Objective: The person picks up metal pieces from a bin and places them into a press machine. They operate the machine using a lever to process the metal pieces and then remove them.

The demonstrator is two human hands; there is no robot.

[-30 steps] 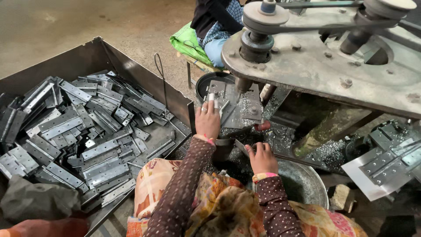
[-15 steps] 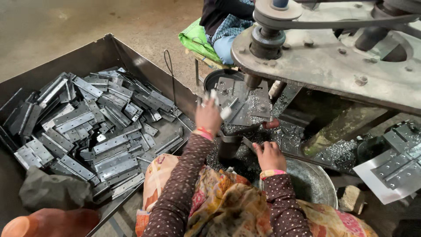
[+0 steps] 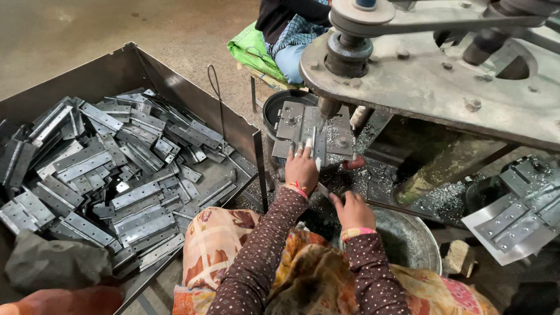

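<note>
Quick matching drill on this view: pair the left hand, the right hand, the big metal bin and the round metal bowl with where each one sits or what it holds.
Things:
1. left hand
2. right hand
3. metal bin
4. round metal bowl

Places:
A. full of flat hinge plates, at the left
B. on the hinge under the drill bit
C. just right of the right hand, low down
D. lower, holding a small metal piece

Pairs: 1-B, 2-D, 3-A, 4-C
</note>
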